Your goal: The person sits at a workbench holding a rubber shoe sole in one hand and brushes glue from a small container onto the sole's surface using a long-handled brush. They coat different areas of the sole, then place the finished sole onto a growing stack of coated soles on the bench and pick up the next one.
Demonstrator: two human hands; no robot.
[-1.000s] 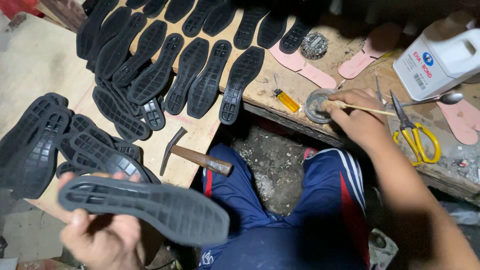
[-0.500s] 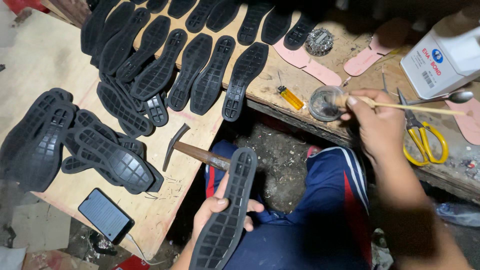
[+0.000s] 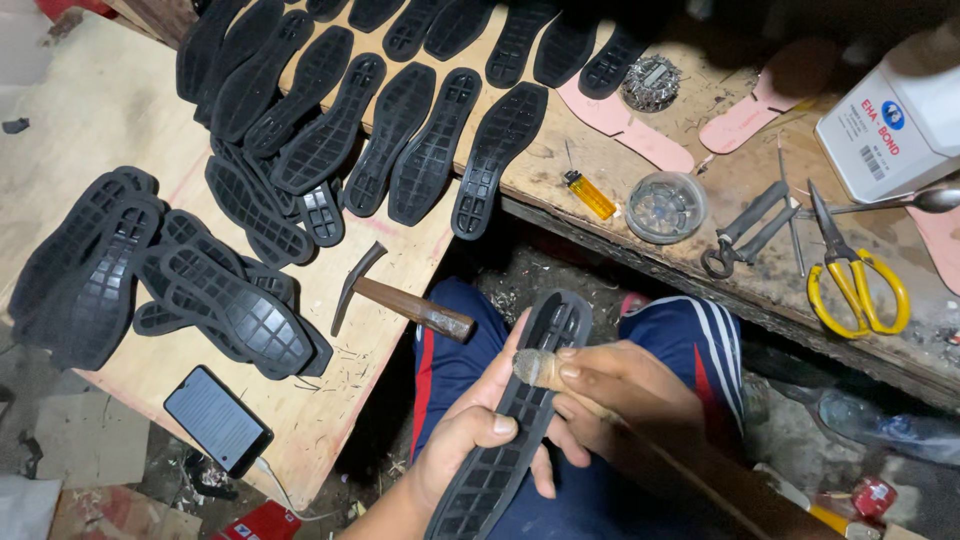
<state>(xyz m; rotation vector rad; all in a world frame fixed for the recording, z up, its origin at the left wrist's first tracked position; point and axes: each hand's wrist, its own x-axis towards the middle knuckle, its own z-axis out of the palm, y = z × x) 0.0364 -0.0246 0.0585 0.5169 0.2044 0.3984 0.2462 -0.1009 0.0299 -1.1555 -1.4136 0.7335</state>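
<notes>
My left hand (image 3: 462, 440) grips a black rubber shoe sole (image 3: 520, 410) from below, holding it over my lap with its inner side up. My right hand (image 3: 625, 385) holds a thin stick with a glue-coated tip (image 3: 530, 367) pressed onto the middle of that sole. The round open glue tin (image 3: 665, 207) sits on the wooden bench to the upper right of both hands.
Many black soles (image 3: 400, 120) lie in rows on the bench and in a pile (image 3: 150, 270) at left. A hammer (image 3: 400, 300), a yellow lighter (image 3: 588, 193), pliers (image 3: 745, 228), yellow scissors (image 3: 855, 275), a white can (image 3: 900, 110), pink insoles (image 3: 625, 125) and a phone (image 3: 217, 420) lie around.
My right hand came away from the glue tin down to my lap with the stick. My left hand brought the sole in front of me and turned it under the stick's tip.
</notes>
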